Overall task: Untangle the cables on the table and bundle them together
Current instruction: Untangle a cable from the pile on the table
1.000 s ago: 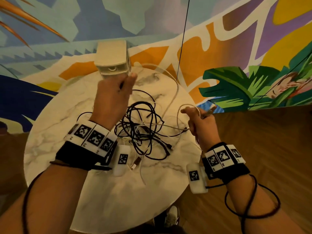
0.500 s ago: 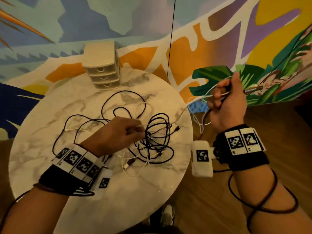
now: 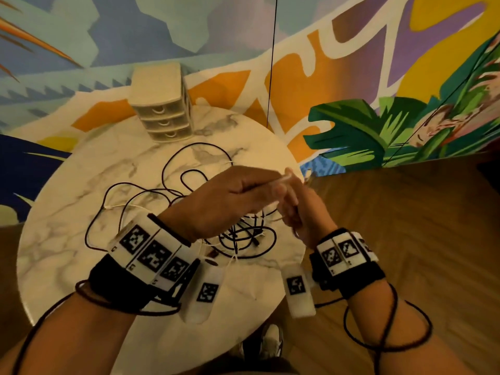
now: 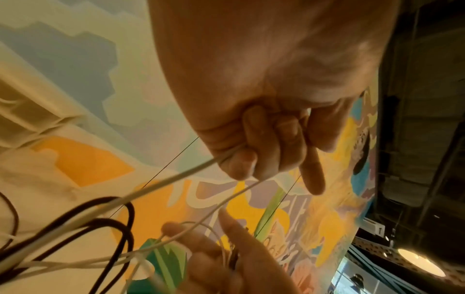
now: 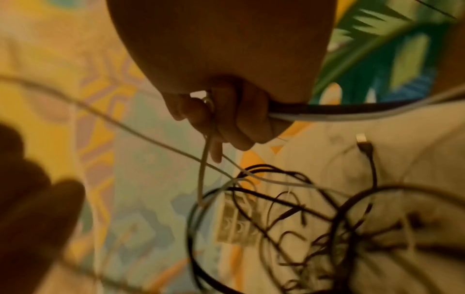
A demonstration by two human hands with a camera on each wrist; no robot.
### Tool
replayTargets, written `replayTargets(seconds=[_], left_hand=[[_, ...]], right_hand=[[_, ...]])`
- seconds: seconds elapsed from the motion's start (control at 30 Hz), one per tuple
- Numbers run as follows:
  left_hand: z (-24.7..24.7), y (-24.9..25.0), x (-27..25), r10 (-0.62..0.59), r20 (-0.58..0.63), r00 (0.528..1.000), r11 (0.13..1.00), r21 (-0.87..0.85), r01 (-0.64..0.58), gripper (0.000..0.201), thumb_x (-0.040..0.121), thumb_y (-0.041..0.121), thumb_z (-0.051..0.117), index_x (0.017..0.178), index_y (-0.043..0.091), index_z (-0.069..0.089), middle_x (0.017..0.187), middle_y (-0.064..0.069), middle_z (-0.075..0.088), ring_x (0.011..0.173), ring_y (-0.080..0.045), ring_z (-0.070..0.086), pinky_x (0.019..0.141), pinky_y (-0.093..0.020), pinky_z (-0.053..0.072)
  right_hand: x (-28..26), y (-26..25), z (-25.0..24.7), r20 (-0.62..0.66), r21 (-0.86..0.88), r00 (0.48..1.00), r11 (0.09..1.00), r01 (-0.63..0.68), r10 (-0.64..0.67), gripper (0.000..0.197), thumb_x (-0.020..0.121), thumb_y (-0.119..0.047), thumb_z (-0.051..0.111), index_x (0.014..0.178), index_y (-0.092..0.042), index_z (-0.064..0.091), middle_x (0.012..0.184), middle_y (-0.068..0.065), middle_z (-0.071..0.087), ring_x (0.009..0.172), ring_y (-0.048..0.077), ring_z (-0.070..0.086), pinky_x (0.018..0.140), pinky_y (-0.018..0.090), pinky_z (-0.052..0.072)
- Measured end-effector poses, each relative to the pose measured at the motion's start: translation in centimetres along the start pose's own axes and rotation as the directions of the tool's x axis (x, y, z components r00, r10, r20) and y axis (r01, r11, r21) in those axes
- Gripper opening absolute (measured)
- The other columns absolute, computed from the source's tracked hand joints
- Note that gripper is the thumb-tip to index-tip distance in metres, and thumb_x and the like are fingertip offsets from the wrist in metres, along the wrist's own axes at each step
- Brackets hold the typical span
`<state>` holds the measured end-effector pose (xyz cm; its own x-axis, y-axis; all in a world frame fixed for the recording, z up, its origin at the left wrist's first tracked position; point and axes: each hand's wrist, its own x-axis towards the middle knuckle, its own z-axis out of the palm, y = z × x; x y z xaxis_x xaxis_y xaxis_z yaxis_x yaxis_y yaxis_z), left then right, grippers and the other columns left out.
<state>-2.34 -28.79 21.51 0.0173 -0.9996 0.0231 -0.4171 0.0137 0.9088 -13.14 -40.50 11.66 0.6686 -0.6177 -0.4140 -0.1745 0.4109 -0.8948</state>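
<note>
Painted walls in blue, orange and leaf-green back a round marble table (image 3: 62, 266), with one small three-drawer organiser (image 3: 162, 104) at its far edge. Above the table's right edge two hands meet: the left hand (image 3: 230, 198) has its fingers curled, pinching a white cable (image 4: 161, 183); the right hand (image 3: 303, 212) curls round white and dark strands together. Below them, near the right edge, lies the tangle of black cables (image 3: 238, 236), loops spreading toward the middle. I cannot count the separate cables. Best, I'd judge, to draw the white one out slowly, feeding slack rather than tugging knots tighter.
</note>
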Motion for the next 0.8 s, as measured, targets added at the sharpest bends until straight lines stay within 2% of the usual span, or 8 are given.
replayTargets(seconds=[0.1, 0.27, 0.37, 0.47, 0.5, 0.57, 0.67, 0.8], left_hand=[[0.6, 0.2, -0.8, 0.021, 0.050, 0.999, 0.998, 0.053, -0.024, 0.027, 0.096, 0.019, 0.043, 0.100, 0.013, 0.070, 0.074, 0.024, 0.064, 0.070, 0.006, 0.058, 0.067, -0.007, 0.037], [-2.8, -2.8, -1.2, -0.064, -0.410, 0.910, 0.978, -0.209, -0.025, 0.031, 0.097, 0.026, 0.042, 0.095, 0.015, 0.071, 0.054, 0.005, 0.034, 0.050, -0.020, 0.026, 0.047, -0.027, 0.020], [-4.0, -5.8, -1.3, -0.100, -0.605, 0.790, 0.989, 0.025, 0.144, 0.024, 0.094, 0.034, 0.047, 0.099, 0.023, 0.067, 0.065, 0.010, 0.044, 0.057, -0.010, 0.039, 0.056, -0.032, 0.034], [-2.3, -6.2, -2.0, 0.090, -0.825, 0.557, 0.907, 0.300, 0.297, 0.025, 0.091, 0.031, 0.055, 0.107, 0.012, 0.058, 0.095, 0.003, 0.047, 0.077, -0.005, 0.042, 0.072, -0.014, 0.038], [-0.7, -5.4, -2.2, 0.238, -0.810, 0.537, 0.891, 0.401, 0.211, 0.020, 0.090, 0.027, 0.055, 0.098, 0.009, 0.056, 0.091, 0.000, 0.046, 0.077, -0.005, 0.040, 0.069, -0.011, 0.034], [3.5, -4.1, -2.5, 0.504, -0.602, 0.620, 0.770, 0.637, -0.008, 0.013, 0.089, 0.022, 0.056, 0.085, 0.011, 0.050, 0.077, -0.002, 0.048, 0.072, -0.008, 0.039, 0.064, -0.018, 0.034], [7.2, -3.7, -2.1, 0.597, -0.412, 0.688, 0.656, 0.745, -0.123, 0.018, 0.088, 0.026, 0.060, 0.089, 0.015, 0.046, 0.080, -0.002, 0.053, 0.070, -0.010, 0.044, 0.058, -0.024, 0.041], [7.2, -2.1, -2.1, 0.676, -0.479, 0.559, 0.668, 0.719, -0.192, 0.020, 0.087, 0.019, 0.060, 0.098, 0.010, 0.046, 0.094, -0.002, 0.044, 0.077, -0.012, 0.047, 0.063, -0.020, 0.042]], right_hand=[[0.6, -1.2, -0.5, 0.156, 0.061, 0.987, 0.998, 0.029, -0.038, 0.032, 0.083, -0.046, 0.057, 0.078, -0.020, 0.075, 0.063, 0.017, 0.030, 0.058, 0.030, 0.022, 0.052, 0.029, 0.017], [-0.5, -0.8, -1.3, 0.302, -0.143, 0.950, 0.982, 0.125, -0.077, 0.027, 0.087, -0.023, 0.048, 0.072, -0.015, 0.070, 0.047, -0.004, 0.028, 0.045, 0.013, 0.019, 0.046, 0.031, 0.010], [-0.5, -1.9, -1.8, 0.181, -0.097, 0.972, 0.981, 0.170, -0.151, 0.030, 0.094, -0.024, 0.051, 0.073, -0.015, 0.071, 0.045, -0.008, 0.027, 0.043, 0.008, 0.019, 0.045, 0.029, 0.010], [-0.9, -4.2, -1.4, 0.123, -0.013, 0.974, 0.981, 0.191, -0.188, 0.025, 0.093, -0.014, 0.052, 0.077, -0.008, 0.070, 0.042, -0.009, 0.027, 0.041, 0.007, 0.019, 0.044, 0.027, 0.009], [-1.0, -4.6, -1.3, 0.115, -0.017, 0.973, 0.979, 0.204, -0.201, 0.023, 0.092, -0.013, 0.053, 0.079, -0.006, 0.070, 0.041, -0.009, 0.027, 0.041, 0.007, 0.018, 0.044, 0.027, 0.009], [-1.2, -5.1, -1.0, 0.097, -0.029, 0.969, 0.973, 0.230, -0.226, 0.021, 0.091, -0.014, 0.055, 0.080, -0.005, 0.071, 0.043, -0.007, 0.026, 0.043, 0.009, 0.017, 0.044, 0.027, 0.010], [-1.3, -5.3, -0.9, 0.070, -0.062, 0.962, 0.961, 0.268, -0.264, 0.022, 0.092, -0.015, 0.055, 0.079, -0.007, 0.072, 0.046, -0.005, 0.026, 0.044, 0.009, 0.019, 0.042, 0.024, 0.014], [-1.4, -5.3, -1.4, -0.021, -0.065, 0.967, 0.965, 0.253, -0.255, 0.021, 0.091, -0.018, 0.059, 0.079, -0.008, 0.073, 0.047, -0.005, 0.025, 0.046, 0.011, 0.017, 0.044, 0.028, 0.012]])
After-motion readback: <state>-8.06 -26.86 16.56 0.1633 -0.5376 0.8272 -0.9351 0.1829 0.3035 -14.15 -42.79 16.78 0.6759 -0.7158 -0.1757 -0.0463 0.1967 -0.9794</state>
